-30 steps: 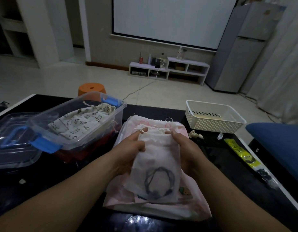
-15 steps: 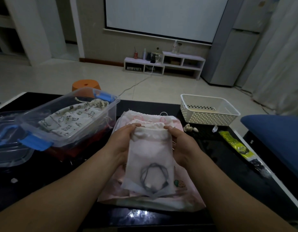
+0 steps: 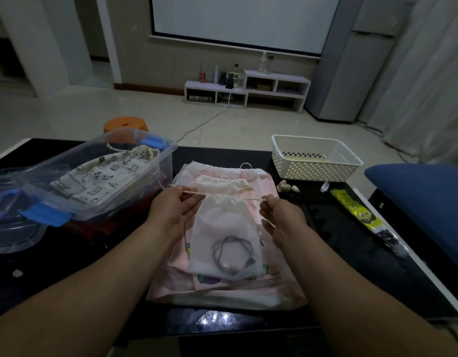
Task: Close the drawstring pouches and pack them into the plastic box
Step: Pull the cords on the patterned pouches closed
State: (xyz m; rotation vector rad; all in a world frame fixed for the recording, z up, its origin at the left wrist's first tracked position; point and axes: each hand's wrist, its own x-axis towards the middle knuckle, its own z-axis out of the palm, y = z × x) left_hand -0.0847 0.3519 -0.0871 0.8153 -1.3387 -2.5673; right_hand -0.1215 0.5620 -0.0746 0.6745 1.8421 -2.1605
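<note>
On the black table (image 3: 338, 240), right in front of the person, a thin white pouch (image 3: 222, 222) lies on top of a pile of pink pouches (image 3: 222, 289). A coiled dark cable (image 3: 233, 253) shows through its sheer cloth near the bottom. The mouth of the pouch is gathered into folds, and its cord (image 3: 194, 193) runs out tight to both sides.

The left hand (image 3: 171, 210) pinches the cord's left end between thumb and fingertips, with the other fingers curled loosely. The right hand (image 3: 282, 215) pinches the right end in the same way, and a loose bit of cord trails below it. Both hands sit just beside the top of the pouch, one on each side.

To the left stands the clear plastic box (image 3: 155, 161) with blue clips. A printed pouch (image 3: 101, 176), its top drawn tight, lies inside. The box's lid (image 3: 14, 235) rests on the table at the far left. A white basket (image 3: 315, 166) sits at the far right of the table, with a yellow packet (image 3: 351, 210) near it. An orange stool (image 3: 126, 124) stands on the floor behind the box.
</note>
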